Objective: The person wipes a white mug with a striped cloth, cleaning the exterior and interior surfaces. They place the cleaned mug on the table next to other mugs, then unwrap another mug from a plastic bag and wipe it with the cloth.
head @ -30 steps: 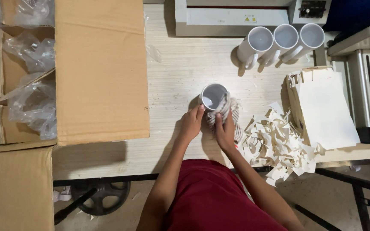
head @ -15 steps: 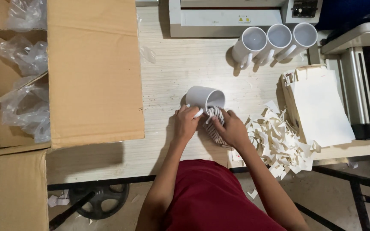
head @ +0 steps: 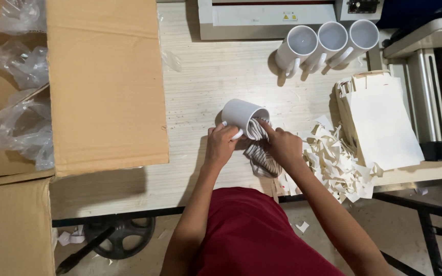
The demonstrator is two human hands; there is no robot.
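Note:
A white mug (head: 241, 114) lies tilted on its side on the pale wooden table (head: 205, 87), its mouth turned toward me. My left hand (head: 221, 144) grips it by the handle. My right hand (head: 281, 144) holds a striped crumpled paper (head: 262, 156), with its fingers pushing one end of the paper into the mug's mouth. The rest of the paper hangs out below the mug, between my two hands.
Three white mugs (head: 327, 43) stand in a row at the back right, by a grey machine (head: 272, 18). A heap of paper scraps (head: 336, 161) and a stack of flat white boxes (head: 379, 120) lie to the right. An open cardboard carton (head: 103, 87) with plastic bags (head: 19, 128) fills the left.
The mug has gone from upright to lying on its side. My left hand shifted to its handle, and my right hand now pushes the striped paper into its mouth.

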